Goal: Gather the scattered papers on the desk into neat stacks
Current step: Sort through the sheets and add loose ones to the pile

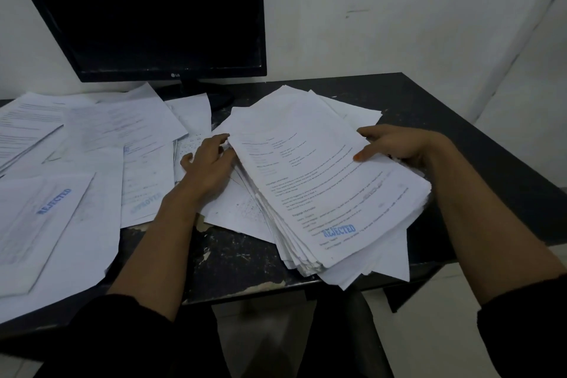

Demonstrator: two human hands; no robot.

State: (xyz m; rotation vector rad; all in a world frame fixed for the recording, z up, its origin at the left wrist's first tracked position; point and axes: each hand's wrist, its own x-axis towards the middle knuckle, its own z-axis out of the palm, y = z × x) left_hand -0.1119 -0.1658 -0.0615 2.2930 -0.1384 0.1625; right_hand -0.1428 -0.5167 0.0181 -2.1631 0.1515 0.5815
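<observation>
A thick, uneven stack of printed papers [319, 175] lies on the right half of the dark desk [233, 258], its top sheet stamped REJECTED in blue. My right hand [392, 144] grips the stack's right edge, thumb on top. My left hand [208, 163] presses against the stack's left edge, fingers curled at the sheets. Loose papers [122, 129] spread over the left of the desk, one [40, 224] stamped REJECTED, another [147, 190] stamped in blue too.
A black monitor [153, 12] stands at the back left, its stand [199, 92] partly under papers. White walls close the back and right. The stack overhangs the desk's front edge [276, 285]. The desk's worn surface shows between my arms.
</observation>
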